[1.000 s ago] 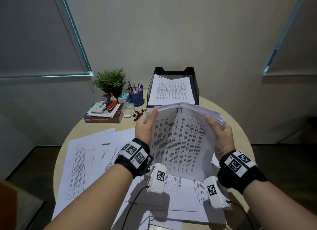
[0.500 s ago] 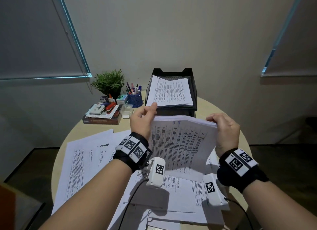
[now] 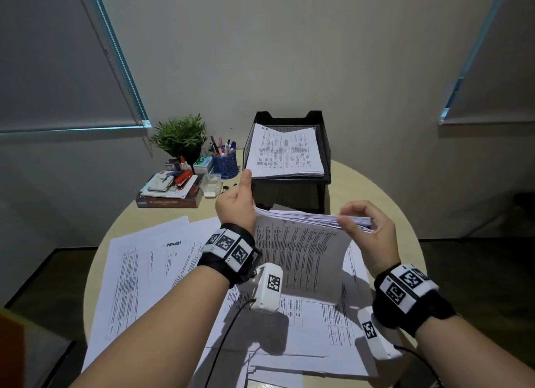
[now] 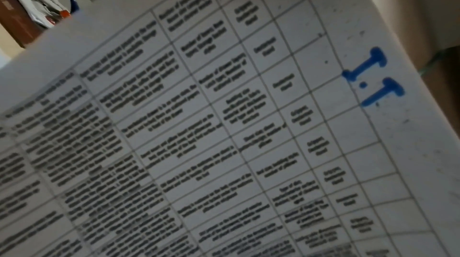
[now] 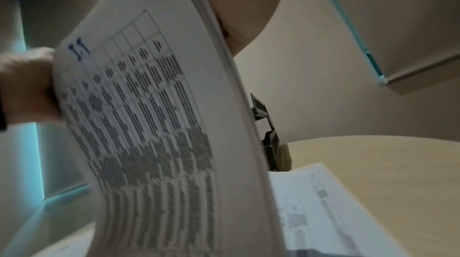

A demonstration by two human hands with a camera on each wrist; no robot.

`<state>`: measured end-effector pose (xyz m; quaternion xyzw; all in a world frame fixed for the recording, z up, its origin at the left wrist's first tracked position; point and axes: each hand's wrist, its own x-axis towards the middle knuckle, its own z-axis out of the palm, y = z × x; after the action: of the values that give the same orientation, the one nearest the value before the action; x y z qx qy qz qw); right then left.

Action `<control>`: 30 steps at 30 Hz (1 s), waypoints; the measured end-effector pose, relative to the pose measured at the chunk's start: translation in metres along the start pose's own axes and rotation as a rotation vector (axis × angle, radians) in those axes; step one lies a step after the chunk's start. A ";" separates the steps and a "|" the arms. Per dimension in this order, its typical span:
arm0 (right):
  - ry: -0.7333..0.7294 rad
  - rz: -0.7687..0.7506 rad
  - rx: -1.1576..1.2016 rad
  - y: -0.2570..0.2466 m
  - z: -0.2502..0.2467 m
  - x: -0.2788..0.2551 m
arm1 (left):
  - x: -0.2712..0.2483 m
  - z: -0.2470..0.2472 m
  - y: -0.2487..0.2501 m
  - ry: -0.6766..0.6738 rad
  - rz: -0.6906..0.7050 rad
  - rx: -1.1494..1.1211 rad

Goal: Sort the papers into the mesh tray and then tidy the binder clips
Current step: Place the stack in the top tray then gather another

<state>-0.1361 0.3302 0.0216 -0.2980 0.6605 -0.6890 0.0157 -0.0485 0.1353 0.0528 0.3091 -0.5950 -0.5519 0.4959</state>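
Note:
Both hands hold a thick stack of printed papers over the round table, just in front of the black mesh tray. The stack slopes, its far edge raised toward the tray's lower opening. My left hand holds the left edge with the thumb lifted; its fingers are hidden behind the sheets. My right hand pinches the right corner. The facing sheet carries a blue "I.T" mark, also seen on the stack in the right wrist view. The tray's top tier holds papers. Black binder clips peek out beside the left hand.
Loose sheets, one marked ADMIN, cover the near table. At the back left stand a plant, a blue pen cup, a small clear box and a book with a stapler and other items.
The stack has tipped from nearly upright to a low slope and moved down toward the tray front. My left thumb has lifted off the sheet.

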 end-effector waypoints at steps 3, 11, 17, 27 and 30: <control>-0.127 0.044 0.005 0.007 -0.008 -0.008 | 0.004 0.002 0.008 0.021 -0.026 0.009; -0.041 0.196 0.149 0.012 0.003 -0.001 | 0.012 0.003 0.020 -0.083 -0.035 -0.058; 0.125 0.290 0.378 0.011 0.001 0.015 | 0.002 -0.017 -0.025 -0.456 -0.203 -0.113; 0.043 0.306 0.304 -0.004 0.002 0.022 | -0.001 -0.024 -0.038 -0.396 -0.269 -0.042; 0.038 0.475 0.213 0.023 0.004 0.008 | -0.008 -0.024 -0.049 -0.480 -0.329 0.015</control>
<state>-0.1497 0.3201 0.0037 -0.1183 0.6360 -0.7370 0.1957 -0.0327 0.1248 0.0011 0.2656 -0.6412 -0.6778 0.2426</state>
